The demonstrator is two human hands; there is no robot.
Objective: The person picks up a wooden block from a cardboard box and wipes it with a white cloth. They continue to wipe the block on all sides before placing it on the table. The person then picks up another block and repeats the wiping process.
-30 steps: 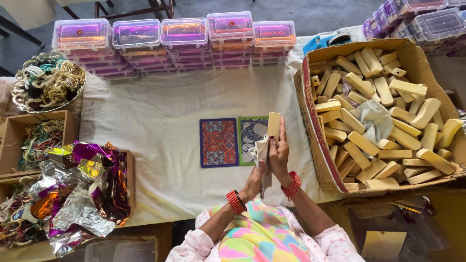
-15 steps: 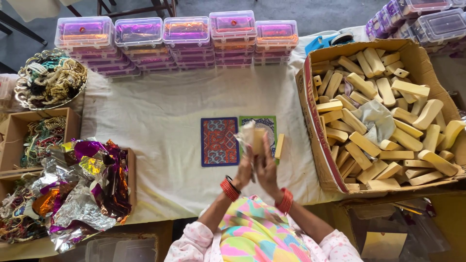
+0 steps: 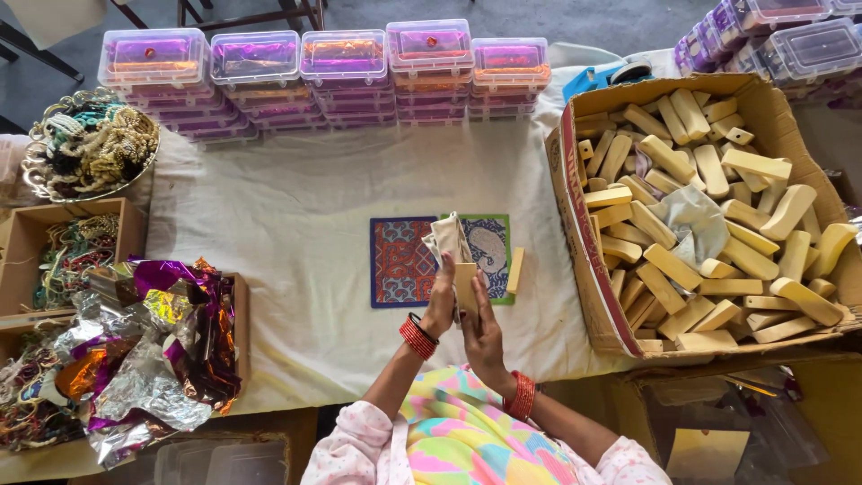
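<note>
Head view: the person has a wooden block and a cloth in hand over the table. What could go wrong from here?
1. The wooden block sits between the left hand and right hand with the cloth bunched above; the grip looks light, so it might slip onto the patterned cards.
2. A loose block lies beside the hands and could be knocked.
3. The cardboard box is heaped with blocks, so some near the rim may spill.
</note>
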